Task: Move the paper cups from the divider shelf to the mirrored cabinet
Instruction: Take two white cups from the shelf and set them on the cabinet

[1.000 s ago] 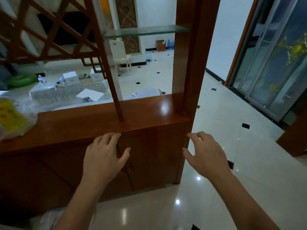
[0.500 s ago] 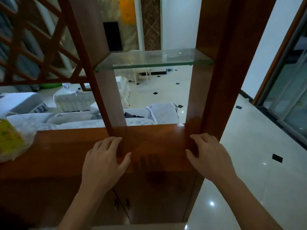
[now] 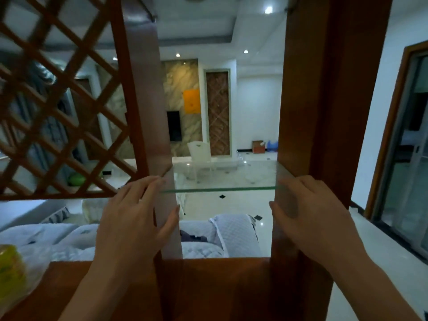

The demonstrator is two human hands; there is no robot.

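Note:
A wooden room divider fills the view, with a bare glass shelf (image 3: 222, 179) set between two brown posts. My left hand (image 3: 136, 216) is raised in front of the left post (image 3: 148, 112), fingers relaxed and spread, holding nothing. My right hand (image 3: 310, 212) hovers in front of the right post (image 3: 312, 112), also loose and empty. Both hands are level with the glass shelf's front edge. No paper cups and no mirrored cabinet show in this view.
The divider's wooden counter (image 3: 220, 286) lies below my hands. A clear bag with yellow contents (image 3: 11, 274) sits on its left end. A lattice panel (image 3: 58, 100) stands at left. Quilted sofa backs (image 3: 220, 237) lie behind. A sliding glass door (image 3: 407, 158) is at right.
The view has tilted upward from the lower cabinet to the glass shelf. Both hands have risen from counter height to the level of the shelf, still empty.

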